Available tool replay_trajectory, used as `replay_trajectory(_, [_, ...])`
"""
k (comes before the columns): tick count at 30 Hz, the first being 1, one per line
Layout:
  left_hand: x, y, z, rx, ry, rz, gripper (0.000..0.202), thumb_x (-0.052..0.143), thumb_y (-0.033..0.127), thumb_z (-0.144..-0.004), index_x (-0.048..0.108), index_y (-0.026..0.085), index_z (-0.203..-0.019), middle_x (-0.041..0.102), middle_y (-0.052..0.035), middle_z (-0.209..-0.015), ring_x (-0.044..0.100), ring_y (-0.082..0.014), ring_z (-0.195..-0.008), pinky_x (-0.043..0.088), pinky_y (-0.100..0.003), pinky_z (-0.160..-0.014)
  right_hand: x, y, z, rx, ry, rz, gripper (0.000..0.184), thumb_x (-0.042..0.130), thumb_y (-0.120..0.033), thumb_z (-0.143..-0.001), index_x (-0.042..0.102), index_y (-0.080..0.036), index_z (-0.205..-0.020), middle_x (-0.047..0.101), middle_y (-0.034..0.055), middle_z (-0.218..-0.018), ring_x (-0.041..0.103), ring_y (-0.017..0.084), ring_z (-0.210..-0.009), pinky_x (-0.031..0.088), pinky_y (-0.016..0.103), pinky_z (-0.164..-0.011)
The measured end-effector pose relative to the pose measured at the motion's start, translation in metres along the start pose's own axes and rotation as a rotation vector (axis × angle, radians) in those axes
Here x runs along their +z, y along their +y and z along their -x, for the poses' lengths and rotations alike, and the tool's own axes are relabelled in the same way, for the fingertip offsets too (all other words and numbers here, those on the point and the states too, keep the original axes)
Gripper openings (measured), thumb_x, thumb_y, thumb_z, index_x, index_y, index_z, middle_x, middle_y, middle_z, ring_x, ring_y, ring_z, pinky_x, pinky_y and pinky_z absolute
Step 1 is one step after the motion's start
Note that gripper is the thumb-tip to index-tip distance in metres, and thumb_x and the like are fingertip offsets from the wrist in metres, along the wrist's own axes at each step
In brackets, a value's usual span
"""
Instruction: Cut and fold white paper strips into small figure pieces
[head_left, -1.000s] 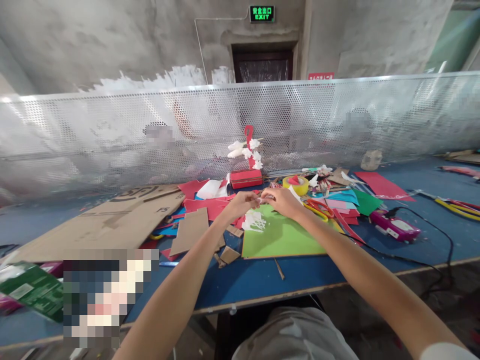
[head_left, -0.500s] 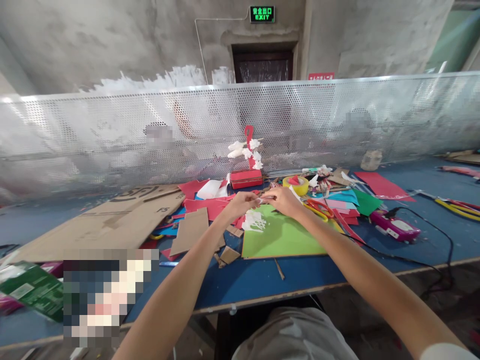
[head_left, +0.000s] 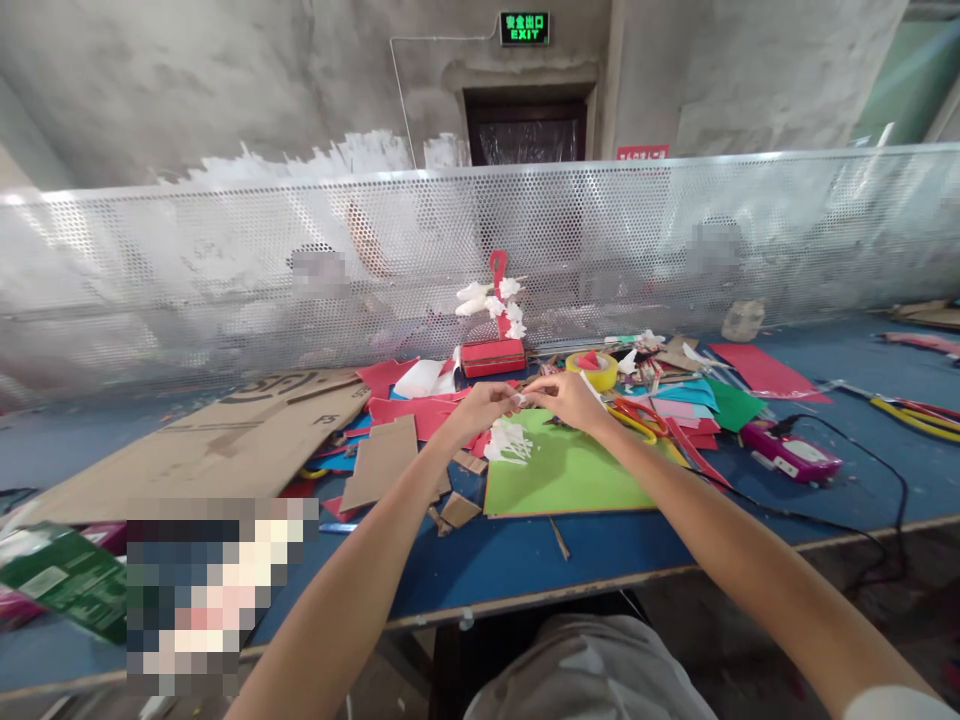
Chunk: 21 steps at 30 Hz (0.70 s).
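My left hand [head_left: 486, 410] and my right hand [head_left: 568, 398] meet above the far edge of a green sheet [head_left: 577, 470]. Pinched between their fingertips is a small piece of white paper [head_left: 520, 400], mostly covered by the fingers. Just below, cut white paper strips [head_left: 508, 442] lie on the sheet's far left corner. Beyond my hands stands a red hook-shaped piece [head_left: 498, 264] with white paper flowers [head_left: 513, 312] on it, rising behind a red box-like block [head_left: 493, 357].
Brown cardboard [head_left: 202, 440] covers the left side, with smaller cardboard pieces [head_left: 379, 460] nearer. Yellow tape [head_left: 592, 371], orange-handled scissors [head_left: 637, 418], a purple corded device [head_left: 791, 452] and yellow-handled pliers [head_left: 911, 412] lie to the right. A perforated metal screen [head_left: 225, 300] runs behind.
My fingers have shifted slightly around the small white paper. Both hands stay in nearly the same place; the things on the table have not moved.
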<state>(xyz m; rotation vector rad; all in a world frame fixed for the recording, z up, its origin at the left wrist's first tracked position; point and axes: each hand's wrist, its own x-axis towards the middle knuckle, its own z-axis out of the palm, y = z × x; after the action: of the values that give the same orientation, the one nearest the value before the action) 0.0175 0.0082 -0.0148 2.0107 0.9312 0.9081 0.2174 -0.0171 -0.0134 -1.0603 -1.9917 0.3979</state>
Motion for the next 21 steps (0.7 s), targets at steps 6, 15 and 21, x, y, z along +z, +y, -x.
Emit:
replay_trajectory(6, [-0.0003,-0.0025,-0.0018,0.006,-0.005,0.026,0.03,0.065,0.043,-0.077,0.065,0.013,-0.076,0.064,-0.0028,-0.067,0.055,-0.0111,-0.059,0.042,-0.023,-0.059,0.0026,0.0016,-0.0011,-0.003,0.045,-0.068,0.026,0.066,-0.041,-0.081,0.073,-0.016,-0.088,0.071,0.004,-0.075,0.059,0.014,-0.062,0.041,0.023,-0.057])
replay_trajectory(15, [-0.0001,-0.0052,-0.002,0.023,-0.002,-0.006,0.024,0.063,0.037,-0.078,0.066,0.014,-0.078,0.062,-0.0019,-0.066,0.054,-0.011,-0.06,0.039,-0.023,-0.057,-0.0001,-0.0027,-0.0002,-0.023,0.064,0.134,0.03,0.055,-0.039,-0.091,0.071,-0.016,-0.081,0.07,0.0037,-0.07,0.057,0.013,-0.059,0.037,0.023,-0.058])
replay_trajectory(21, [-0.0005,0.001,-0.0001,0.066,-0.018,0.014,0.026,0.063,0.039,-0.079,0.065,0.013,-0.079,0.061,-0.0017,-0.066,0.054,-0.0109,-0.061,0.038,-0.023,-0.058,-0.0036,-0.0034,0.0019,-0.006,0.033,0.166,0.054,0.046,-0.053,-0.093,0.063,-0.016,-0.058,0.062,0.0029,-0.051,0.055,0.012,-0.05,0.038,0.023,-0.056])
